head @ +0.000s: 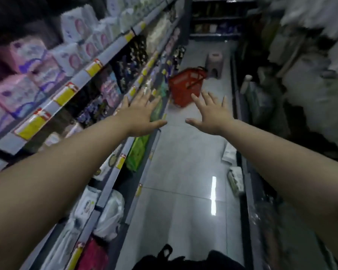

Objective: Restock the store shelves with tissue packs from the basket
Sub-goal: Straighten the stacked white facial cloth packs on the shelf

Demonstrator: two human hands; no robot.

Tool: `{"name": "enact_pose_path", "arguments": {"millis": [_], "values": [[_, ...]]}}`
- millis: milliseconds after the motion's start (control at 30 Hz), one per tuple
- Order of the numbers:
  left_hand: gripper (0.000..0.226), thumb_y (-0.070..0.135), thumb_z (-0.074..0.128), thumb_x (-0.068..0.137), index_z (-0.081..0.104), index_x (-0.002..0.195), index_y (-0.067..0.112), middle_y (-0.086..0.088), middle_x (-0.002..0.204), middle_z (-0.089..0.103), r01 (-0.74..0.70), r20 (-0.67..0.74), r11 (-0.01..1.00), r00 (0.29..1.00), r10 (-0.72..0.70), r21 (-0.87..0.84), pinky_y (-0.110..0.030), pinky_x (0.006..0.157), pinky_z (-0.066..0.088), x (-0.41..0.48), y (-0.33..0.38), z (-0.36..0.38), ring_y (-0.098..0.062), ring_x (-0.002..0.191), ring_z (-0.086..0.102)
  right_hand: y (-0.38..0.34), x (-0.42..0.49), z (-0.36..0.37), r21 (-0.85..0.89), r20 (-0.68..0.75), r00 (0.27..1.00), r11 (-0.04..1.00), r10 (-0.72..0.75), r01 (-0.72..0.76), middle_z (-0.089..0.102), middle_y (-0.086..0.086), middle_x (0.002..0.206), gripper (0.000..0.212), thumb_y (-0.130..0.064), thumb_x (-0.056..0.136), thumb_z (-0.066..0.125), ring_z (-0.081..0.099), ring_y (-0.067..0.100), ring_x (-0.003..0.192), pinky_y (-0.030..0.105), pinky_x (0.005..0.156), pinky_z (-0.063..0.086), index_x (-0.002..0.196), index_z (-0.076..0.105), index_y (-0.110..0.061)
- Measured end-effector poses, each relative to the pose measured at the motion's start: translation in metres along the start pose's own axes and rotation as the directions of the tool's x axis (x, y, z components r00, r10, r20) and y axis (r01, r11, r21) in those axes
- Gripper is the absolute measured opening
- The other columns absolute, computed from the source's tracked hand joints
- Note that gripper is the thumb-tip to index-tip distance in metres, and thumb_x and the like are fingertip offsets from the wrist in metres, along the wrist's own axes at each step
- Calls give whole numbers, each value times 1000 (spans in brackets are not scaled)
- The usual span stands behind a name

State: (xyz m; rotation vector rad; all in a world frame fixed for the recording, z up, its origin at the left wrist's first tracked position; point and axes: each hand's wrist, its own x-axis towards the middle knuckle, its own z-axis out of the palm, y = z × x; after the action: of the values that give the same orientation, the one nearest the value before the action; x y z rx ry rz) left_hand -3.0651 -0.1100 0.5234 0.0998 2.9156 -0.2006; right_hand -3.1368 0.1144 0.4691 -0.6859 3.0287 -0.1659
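Both arms stretched out along the aisle — nothing held.
The left hand (142, 112) and right hand (211, 112) are spread, fingers straight; the red basket (185, 86) is seen on the floor (183, 172) beyond — beside the shelves (70, 88).

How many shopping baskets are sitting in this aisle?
1: a red plastic basket stands on the pale tiled floor, far down the aisle beside the left-hand shelving. Others could be hidden off-frame.
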Motion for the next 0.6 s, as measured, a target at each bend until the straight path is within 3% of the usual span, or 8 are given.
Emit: {"name": "enact_pose_path", "arguments": {"millis": [133, 233, 400, 600], "values": [[86, 74, 25, 90, -11, 155, 32, -2, 162, -21, -187, 16, 980, 982, 186, 72, -55, 117, -9, 16, 25, 21, -22, 150, -15, 11, -55, 31, 31, 15, 975, 974, 223, -223, -4, 6, 165, 86, -71, 90, 36, -4, 26, 151, 62, 117, -4, 156, -1, -31], [85, 73, 26, 91, -10, 155, 33, -3, 163, -18, -338, 44, 937, 941, 335, 84, -53, 117, -7, 11, 39, 35, -22, 151, -12, 3, -106, 48, 52, 36, 916, 914, 400, -402, -3, 7, 165, 86, -71, 90, 38, -3, 26, 151, 61, 117, -3, 156, 0, -32], [84, 71, 25, 92, -11, 155, 28, -7, 163, -14, -554, 118, 821, 832, 542, 138, -52, 119, -3, -15, 66, 71, -26, 151, -7, -32, -206, 76, 81, 80, 756, 752, 649, -654, -1, 8, 165, 87, -72, 89, 39, 0, 27, 151, 61, 116, -1, 157, 3, -32], [84, 70, 24, 93, -9, 156, 26, -8, 164, -10, -738, 204, 646, 674, 710, 192, -55, 117, -3, -79, 123, 114, -25, 151, -6, -83, -343, 110, 91, 151, 534, 526, 832, -845, 0, 10, 164, 86, -71, 89, 40, 3, 30, 150, 58, 118, 4, 157, 4, -31]]}}
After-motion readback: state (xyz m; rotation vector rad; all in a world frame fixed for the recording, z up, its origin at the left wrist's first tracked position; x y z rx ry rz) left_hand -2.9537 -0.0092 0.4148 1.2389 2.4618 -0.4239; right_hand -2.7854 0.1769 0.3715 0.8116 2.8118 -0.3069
